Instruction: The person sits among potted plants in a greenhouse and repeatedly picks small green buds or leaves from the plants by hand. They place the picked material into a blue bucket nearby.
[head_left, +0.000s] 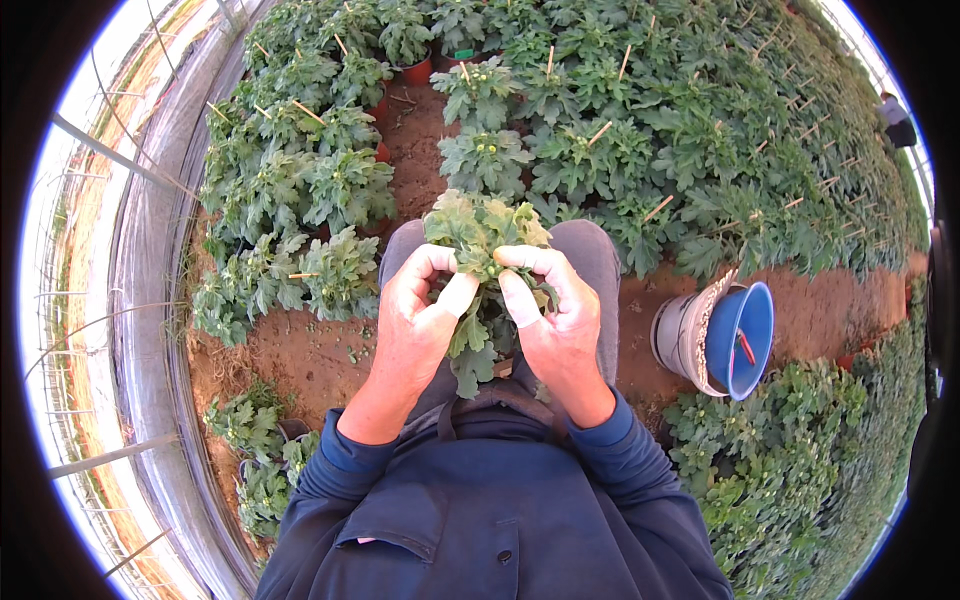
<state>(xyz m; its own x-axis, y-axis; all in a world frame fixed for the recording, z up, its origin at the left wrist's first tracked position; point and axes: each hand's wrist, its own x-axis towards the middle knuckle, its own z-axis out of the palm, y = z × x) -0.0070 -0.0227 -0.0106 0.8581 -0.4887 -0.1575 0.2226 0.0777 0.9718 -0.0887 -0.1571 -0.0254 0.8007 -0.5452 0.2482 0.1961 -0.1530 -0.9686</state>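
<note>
Between my knees stands a leafy chrysanthemum plant (474, 225) with small green buds near its top. My left hand (420, 311) is at the plant's left side, its thumb and forefinger pinching leaves by the buds. Opposite it, my right hand (551, 304) has thumb and forefinger tips close together at a bud (493, 271) in the middle. Whether the right fingertips actually grip that bud is too small to tell. Leaves hang below both hands, and the plant's pot is hidden.
Rows of potted chrysanthemums (600, 157), many with wooden sticks, fill the front and right. A whitish bucket (679, 334) beside my right knee holds a blue basin (759, 330) with red-handled snips (745, 346). Plastic sheeting (150, 277) runs along the left. Far right is another person (896, 120).
</note>
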